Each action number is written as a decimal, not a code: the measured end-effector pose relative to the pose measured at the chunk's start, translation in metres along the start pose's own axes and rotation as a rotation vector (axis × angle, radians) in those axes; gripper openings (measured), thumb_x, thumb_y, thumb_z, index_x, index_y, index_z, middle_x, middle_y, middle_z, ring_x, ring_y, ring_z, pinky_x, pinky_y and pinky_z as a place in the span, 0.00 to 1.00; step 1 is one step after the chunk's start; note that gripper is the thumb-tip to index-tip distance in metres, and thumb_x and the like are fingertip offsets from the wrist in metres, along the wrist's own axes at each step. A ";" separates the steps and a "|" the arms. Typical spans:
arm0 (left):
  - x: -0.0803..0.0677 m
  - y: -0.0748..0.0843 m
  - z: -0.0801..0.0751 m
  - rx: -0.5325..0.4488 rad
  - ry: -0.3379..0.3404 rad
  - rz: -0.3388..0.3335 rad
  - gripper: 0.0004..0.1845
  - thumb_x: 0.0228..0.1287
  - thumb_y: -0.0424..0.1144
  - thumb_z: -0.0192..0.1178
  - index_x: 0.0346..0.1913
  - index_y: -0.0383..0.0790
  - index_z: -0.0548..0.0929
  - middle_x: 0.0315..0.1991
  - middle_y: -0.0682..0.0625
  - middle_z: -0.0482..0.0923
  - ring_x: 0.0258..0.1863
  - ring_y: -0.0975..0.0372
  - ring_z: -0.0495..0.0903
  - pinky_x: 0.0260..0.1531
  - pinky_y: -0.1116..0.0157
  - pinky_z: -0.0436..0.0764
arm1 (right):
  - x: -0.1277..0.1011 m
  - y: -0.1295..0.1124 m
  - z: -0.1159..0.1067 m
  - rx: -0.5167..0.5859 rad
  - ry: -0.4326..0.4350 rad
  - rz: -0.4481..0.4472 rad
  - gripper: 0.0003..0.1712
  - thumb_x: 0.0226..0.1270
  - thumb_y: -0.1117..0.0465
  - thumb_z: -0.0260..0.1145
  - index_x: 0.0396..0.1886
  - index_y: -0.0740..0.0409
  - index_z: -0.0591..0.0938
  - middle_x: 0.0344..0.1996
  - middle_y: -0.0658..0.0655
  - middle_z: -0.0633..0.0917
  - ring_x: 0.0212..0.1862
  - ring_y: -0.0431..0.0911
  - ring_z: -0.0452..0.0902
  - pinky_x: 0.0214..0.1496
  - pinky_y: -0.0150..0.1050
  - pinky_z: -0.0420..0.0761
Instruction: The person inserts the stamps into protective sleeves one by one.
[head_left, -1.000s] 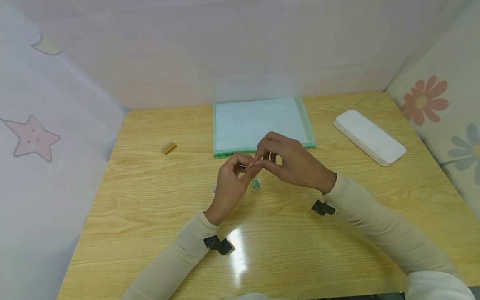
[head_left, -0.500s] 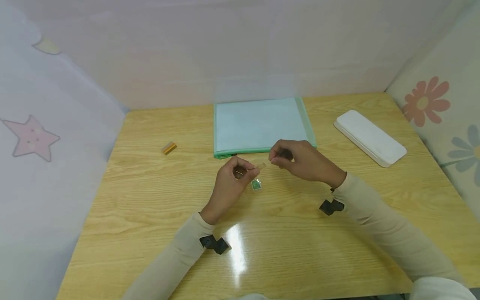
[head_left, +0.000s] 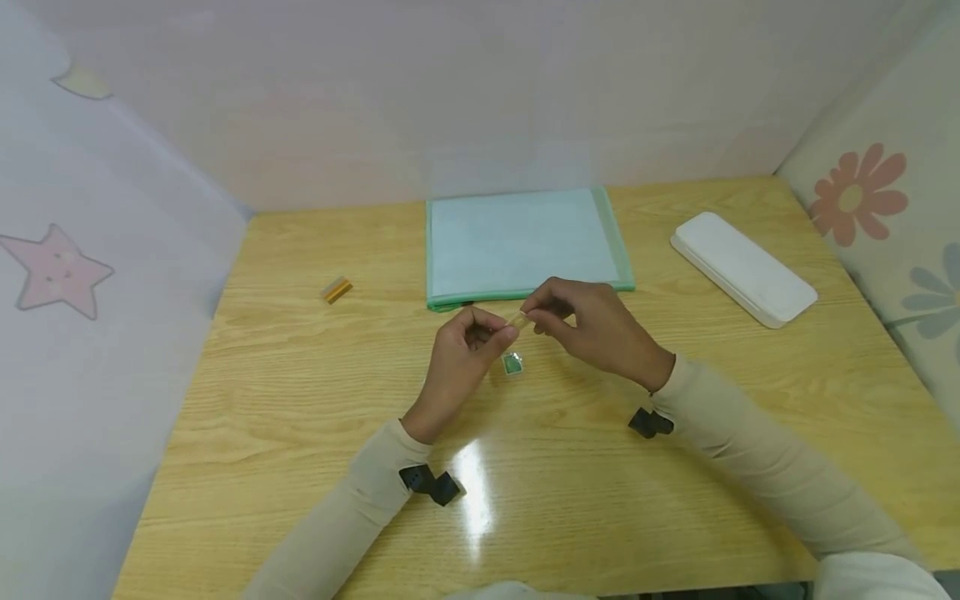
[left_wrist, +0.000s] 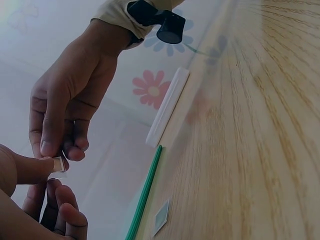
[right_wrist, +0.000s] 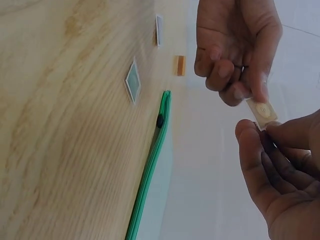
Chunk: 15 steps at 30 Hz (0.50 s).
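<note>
A small beige rectangle with a pale round figure (right_wrist: 262,109), like a stamp, is held above the table between both hands. My left hand (head_left: 459,367) pinches one end between thumb and fingers, its other fingers curled. With thumb and forefinger, my right hand (head_left: 603,329) pinches the opposite end. A thin clear edge, perhaps film, shows by the beige rectangle (left_wrist: 59,164) in the left wrist view. Below the hands lies a green, white-bordered, stamp-like piece (head_left: 512,363). Another pale flat piece (right_wrist: 159,31) lies on the table in the right wrist view; my left hand hides it from the head camera.
Behind the hands lies a pale blue folder with green edges (head_left: 521,242). A long white case (head_left: 742,267) rests at the right. Farther left is a small orange and brown block (head_left: 337,290). Printed fabric walls enclose the table's back and sides.
The right hand drew away to the right half a second ago, leaving the beige rectangle in the left hand. Now it is back and grips the free end. The left hand has barely moved.
</note>
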<state>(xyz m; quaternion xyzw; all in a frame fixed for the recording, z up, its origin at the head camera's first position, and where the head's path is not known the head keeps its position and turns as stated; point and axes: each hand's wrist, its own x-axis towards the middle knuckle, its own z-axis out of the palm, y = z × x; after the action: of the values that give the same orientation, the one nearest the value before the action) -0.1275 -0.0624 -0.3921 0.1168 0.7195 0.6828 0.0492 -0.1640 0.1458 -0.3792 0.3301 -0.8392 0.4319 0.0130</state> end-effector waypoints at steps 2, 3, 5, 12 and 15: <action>0.000 0.000 0.000 -0.003 -0.006 0.000 0.12 0.62 0.38 0.61 0.41 0.32 0.76 0.37 0.40 0.78 0.35 0.44 0.76 0.32 0.57 0.76 | 0.000 -0.002 0.002 -0.019 0.005 -0.001 0.05 0.67 0.56 0.60 0.40 0.47 0.80 0.35 0.40 0.81 0.32 0.35 0.77 0.30 0.35 0.77; 0.000 0.000 0.000 -0.006 -0.011 0.001 0.12 0.62 0.38 0.61 0.41 0.32 0.76 0.37 0.40 0.78 0.35 0.45 0.76 0.32 0.58 0.76 | 0.000 -0.003 0.003 -0.031 0.006 -0.004 0.05 0.67 0.56 0.60 0.40 0.46 0.81 0.35 0.39 0.81 0.31 0.35 0.76 0.29 0.34 0.77; 0.000 0.000 0.000 -0.008 -0.018 0.003 0.12 0.62 0.37 0.61 0.42 0.32 0.76 0.37 0.40 0.78 0.34 0.48 0.77 0.32 0.58 0.76 | 0.000 -0.003 0.004 -0.048 0.007 -0.009 0.05 0.67 0.56 0.60 0.39 0.46 0.81 0.35 0.38 0.81 0.31 0.35 0.76 0.30 0.34 0.77; 0.001 -0.002 0.000 -0.007 -0.021 0.002 0.11 0.62 0.37 0.61 0.41 0.33 0.76 0.37 0.41 0.78 0.34 0.49 0.77 0.31 0.62 0.76 | 0.001 -0.005 0.005 -0.033 -0.019 -0.005 0.04 0.66 0.57 0.61 0.39 0.45 0.79 0.34 0.39 0.81 0.35 0.34 0.78 0.34 0.34 0.77; 0.002 -0.010 0.000 0.035 -0.045 -0.020 0.11 0.61 0.42 0.62 0.39 0.37 0.77 0.35 0.44 0.79 0.31 0.52 0.76 0.28 0.65 0.75 | 0.001 -0.006 0.005 -0.030 -0.019 -0.006 0.03 0.66 0.58 0.61 0.38 0.46 0.80 0.33 0.40 0.81 0.34 0.33 0.78 0.35 0.35 0.77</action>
<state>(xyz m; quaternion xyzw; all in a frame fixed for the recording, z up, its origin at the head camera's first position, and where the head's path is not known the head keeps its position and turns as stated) -0.1309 -0.0623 -0.4017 0.1257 0.7313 0.6667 0.0701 -0.1603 0.1389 -0.3779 0.3366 -0.8446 0.4162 0.0115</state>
